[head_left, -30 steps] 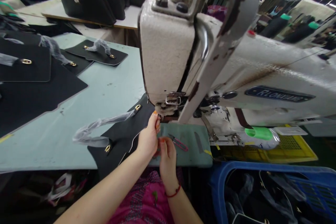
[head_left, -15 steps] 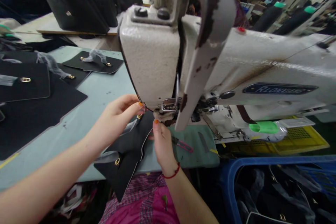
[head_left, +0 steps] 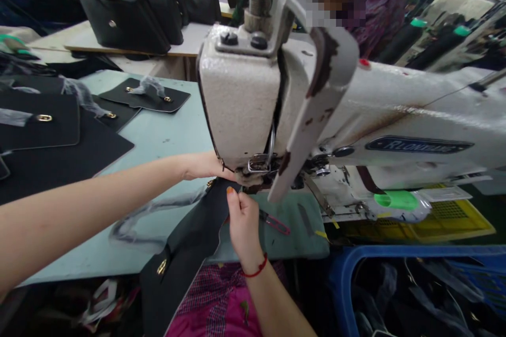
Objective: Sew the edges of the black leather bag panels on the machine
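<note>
A black leather-like bag panel (head_left: 197, 231) runs from under the sewing machine head (head_left: 241, 95) down over the table edge towards my lap. It carries gold ring fittings and a plastic-wrapped handle (head_left: 134, 226) that loops out to the left. My right hand (head_left: 244, 221) is closed on the panel's right edge, thumb on top, just in front of the presser foot area. Reaching in from the left, my left hand (head_left: 205, 165) lies at the panel's far side with its visible fingers stretched out; the other fingers are hidden by the machine head.
Pink-handled snips (head_left: 274, 222) lie on the pale green table (head_left: 174, 137). More black panels (head_left: 35, 163) with wrapped handles are spread at left. Finished-looking black bags (head_left: 122, 16) stand behind. A blue crate (head_left: 343, 274) holds panels at lower right. A person (head_left: 379, 5) is beyond the machine.
My left hand has gone from a bent grip left of the machine head to reaching behind it. The panel has shifted and hangs lower, and its handle now loops out leftwards.
</note>
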Action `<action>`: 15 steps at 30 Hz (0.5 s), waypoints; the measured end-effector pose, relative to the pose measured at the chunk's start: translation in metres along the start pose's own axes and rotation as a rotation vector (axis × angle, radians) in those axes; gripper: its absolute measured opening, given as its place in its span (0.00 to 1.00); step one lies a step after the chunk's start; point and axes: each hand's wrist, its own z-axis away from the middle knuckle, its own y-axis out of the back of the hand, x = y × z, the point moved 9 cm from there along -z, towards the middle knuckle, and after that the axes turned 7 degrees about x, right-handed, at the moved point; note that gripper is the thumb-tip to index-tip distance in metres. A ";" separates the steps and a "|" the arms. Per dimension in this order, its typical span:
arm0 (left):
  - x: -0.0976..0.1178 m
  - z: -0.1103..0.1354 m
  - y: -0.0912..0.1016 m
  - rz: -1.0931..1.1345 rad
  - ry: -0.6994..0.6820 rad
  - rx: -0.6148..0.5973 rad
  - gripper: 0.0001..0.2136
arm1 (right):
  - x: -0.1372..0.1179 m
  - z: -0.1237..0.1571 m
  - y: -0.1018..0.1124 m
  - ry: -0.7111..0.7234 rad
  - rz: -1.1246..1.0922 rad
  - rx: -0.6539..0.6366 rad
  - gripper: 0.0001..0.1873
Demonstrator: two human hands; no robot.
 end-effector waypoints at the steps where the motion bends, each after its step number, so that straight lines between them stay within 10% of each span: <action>1: -0.005 0.002 -0.004 0.014 0.028 -0.032 0.06 | -0.001 0.000 0.002 0.007 0.007 -0.009 0.25; 15: -0.024 0.034 -0.016 0.126 0.051 0.191 0.13 | 0.003 -0.017 0.023 -0.145 -0.026 -0.369 0.24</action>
